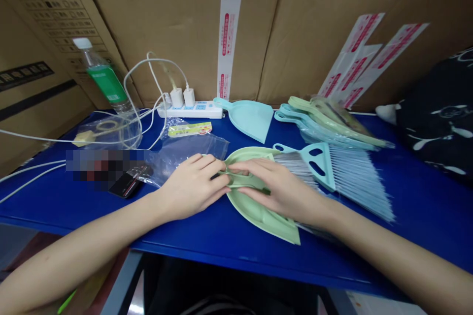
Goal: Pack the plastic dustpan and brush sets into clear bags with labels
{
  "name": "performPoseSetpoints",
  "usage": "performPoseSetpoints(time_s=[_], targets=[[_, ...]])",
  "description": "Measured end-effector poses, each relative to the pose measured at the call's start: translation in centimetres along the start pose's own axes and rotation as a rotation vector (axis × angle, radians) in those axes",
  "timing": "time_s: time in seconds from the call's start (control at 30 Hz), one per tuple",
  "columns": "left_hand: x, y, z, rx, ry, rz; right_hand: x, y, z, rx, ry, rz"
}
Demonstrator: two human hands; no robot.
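Note:
A light green dustpan (264, 214) lies in front of me with its wide edge to the right. A hand brush with a green handle (240, 180) rests in it, its grey bristles (295, 163) showing beyond my right hand. My left hand (197, 184) is closed around the handle end, where the dustpan and brush handles meet. From the other side my right hand (283, 189) pinches the brush handle, thumb below and fingers above. Its fingertips nearly meet those of the left. Just right of it is a blue hand brush (325, 167) with pale bristles.
A blue dustpan (251, 118) and a stack of bagged green and blue sets (328, 120) lie behind. On the left are a clear plastic bag (173, 155), a power strip (205, 110) with cables, a bottle (107, 81) and a dark card (125, 184). Cardboard (177, 15) walls the back.

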State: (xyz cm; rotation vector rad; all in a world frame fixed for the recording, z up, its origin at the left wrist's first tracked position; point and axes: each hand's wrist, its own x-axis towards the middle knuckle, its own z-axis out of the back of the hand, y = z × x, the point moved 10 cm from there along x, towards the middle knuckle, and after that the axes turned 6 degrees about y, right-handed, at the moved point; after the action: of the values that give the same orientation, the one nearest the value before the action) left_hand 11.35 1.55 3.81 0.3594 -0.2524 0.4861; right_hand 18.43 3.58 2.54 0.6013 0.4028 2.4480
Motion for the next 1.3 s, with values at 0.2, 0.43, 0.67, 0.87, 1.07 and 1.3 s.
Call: performPoseSetpoints(time_s=[0.2, 0.43, 0.67, 0.87, 1.07, 1.3], targets=[[0.0, 1.1, 0.2, 0.036, 0.008, 0.042, 0.1, 0.1, 0.0, -0.040, 0.045, 0.041], [-0.1, 2.5, 0.4, 0.104, 0.050, 0.105, -0.1, 0.1, -0.6, -0.081, 0.125, 0.041], [-0.4, 3.6, 0.9, 0.133, 0.010, 0.147, -0.3, 0.0, -1.7, -0.059, 0.248, 0.033], [-1.0, 6.2, -1.0, -0.083, 0.155, 0.349, -0.4, 0.0, -2.7, -0.056, 0.350, 0.037], [-1.1, 7.1, -3.4, -0.624, 0.198, 0.412, -0.6, 0.0, -3.1, -0.026, 0.371, 0.046], [-1.4, 6.5, -5.6, -1.060, 0.254, 0.455, -0.6, 0.2, -2.5, 0.009, 0.345, 0.082]])
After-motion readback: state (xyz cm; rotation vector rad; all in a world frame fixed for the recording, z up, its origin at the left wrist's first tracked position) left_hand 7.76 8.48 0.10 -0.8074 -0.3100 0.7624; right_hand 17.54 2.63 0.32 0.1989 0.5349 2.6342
